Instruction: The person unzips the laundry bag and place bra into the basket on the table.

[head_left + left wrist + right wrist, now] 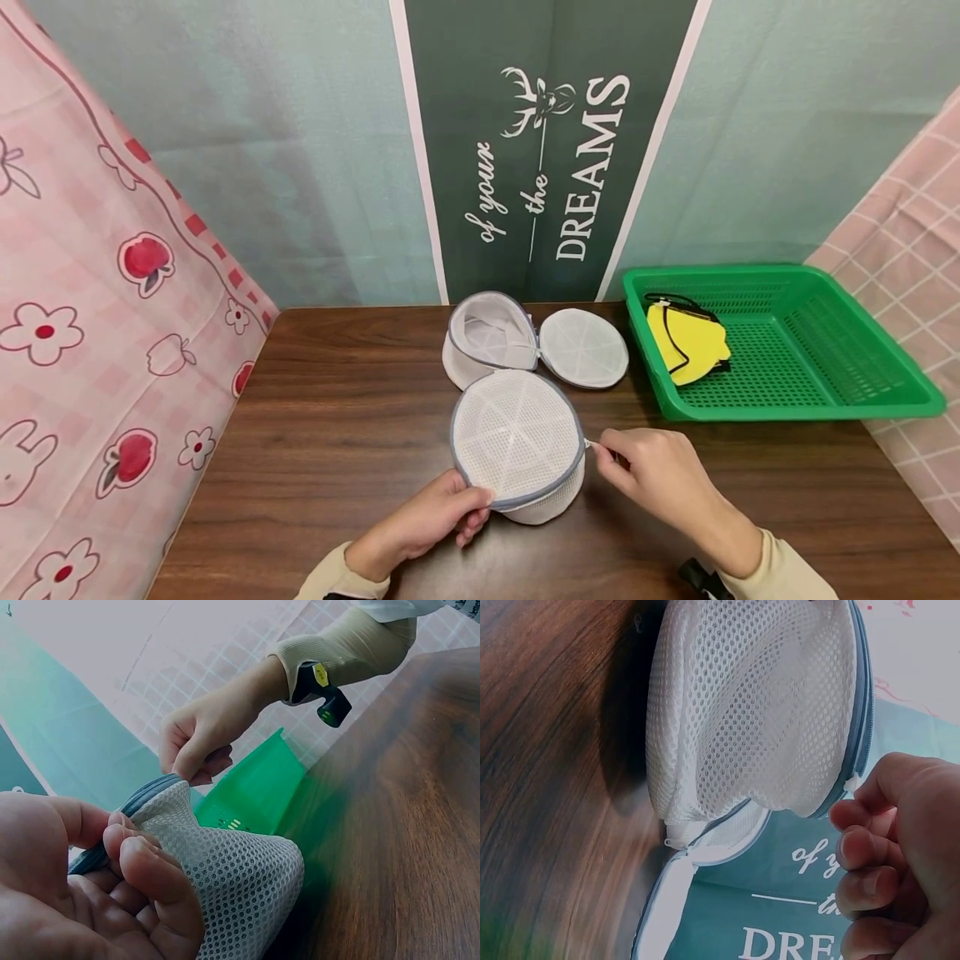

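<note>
A round white mesh laundry bag (517, 437) with a grey-blue zipper rim is tilted toward me, its lid lying over the opening. My left hand (442, 512) pinches the rim at the lower left, thumb on top. At the bag's right edge my right hand (656, 471) pinches the small white zipper pull (853, 783). In the left wrist view the mesh side (240, 877) hangs below the pinched rim. Behind it stands a second mesh bag (491, 333), unzipped, with its round lid (585, 348) folded out flat to the right.
A green plastic basket (806, 412) stands at the back right of the brown wooden table (337, 417). Inside its left end lies a yellow item with black cords (690, 342). Printed curtains enclose the table at the back and sides.
</note>
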Demonstrator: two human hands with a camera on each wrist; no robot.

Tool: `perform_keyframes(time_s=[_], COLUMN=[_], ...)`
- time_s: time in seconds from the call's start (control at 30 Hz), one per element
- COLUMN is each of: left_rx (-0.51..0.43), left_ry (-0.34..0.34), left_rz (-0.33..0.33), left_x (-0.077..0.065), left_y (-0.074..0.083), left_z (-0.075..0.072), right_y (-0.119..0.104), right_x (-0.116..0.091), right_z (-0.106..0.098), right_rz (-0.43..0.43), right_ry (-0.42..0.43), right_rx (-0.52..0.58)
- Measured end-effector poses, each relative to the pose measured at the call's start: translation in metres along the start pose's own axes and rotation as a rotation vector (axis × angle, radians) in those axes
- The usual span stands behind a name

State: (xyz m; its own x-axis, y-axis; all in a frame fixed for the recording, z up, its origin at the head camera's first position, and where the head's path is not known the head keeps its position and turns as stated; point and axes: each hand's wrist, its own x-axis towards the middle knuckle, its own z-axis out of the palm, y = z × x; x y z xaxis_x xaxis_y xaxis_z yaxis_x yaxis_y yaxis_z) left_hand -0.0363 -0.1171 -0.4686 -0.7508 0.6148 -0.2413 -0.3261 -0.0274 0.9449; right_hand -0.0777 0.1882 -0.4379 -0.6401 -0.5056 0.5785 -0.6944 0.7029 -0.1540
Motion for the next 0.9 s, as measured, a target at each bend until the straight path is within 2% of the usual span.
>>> perform_keyframes(time_s=[0.37, 0.67, 0.9], left_rx=[0.008, 0.02, 0.008], left_ry=[-0.006, -0.045, -0.053], left_rz=[-0.004, -0.004, -0.014], left_x=[0.0, -0.001, -0.001], left_y=[0.0, 0.0, -0.001], left_z=[0.0, -0.001, -0.002], right_y=[0.005, 0.011, 0.012], right_x=[0.001, 0.006, 0.006], right_z=[0.004, 0.008, 0.01], right_rz=[-0.005, -0.025, -0.01], right_ry=[0.03, 0.088, 0.093], right_rx=[-0.005, -0.019, -0.025])
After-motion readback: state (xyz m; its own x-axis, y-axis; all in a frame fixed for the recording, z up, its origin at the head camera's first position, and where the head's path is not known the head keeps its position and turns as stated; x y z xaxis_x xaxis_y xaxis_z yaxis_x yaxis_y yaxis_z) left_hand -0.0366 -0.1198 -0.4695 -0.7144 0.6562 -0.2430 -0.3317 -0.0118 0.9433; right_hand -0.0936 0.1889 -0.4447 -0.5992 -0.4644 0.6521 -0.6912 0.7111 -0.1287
